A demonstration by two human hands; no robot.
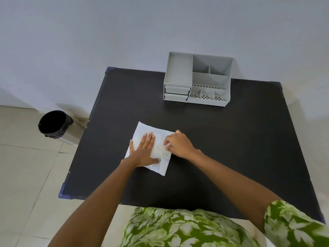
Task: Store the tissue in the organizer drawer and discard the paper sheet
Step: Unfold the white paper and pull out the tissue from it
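A white paper sheet (142, 130) lies on the black table (231, 139), with a thin white tissue (159, 148) on top of it. My left hand (142, 150) presses flat on the sheet, fingers spread. My right hand (178, 144) pinches the tissue's right edge between thumb and fingers. The grey organizer (197, 79) stands at the table's far edge; its two small drawers (177, 93) at the lower left are closed.
A steel bin (57, 126) with a black liner stands open on the tiled floor left of the table. A white wall rises behind the table. My green leaf-print clothing (178, 229) is at the table's near edge.
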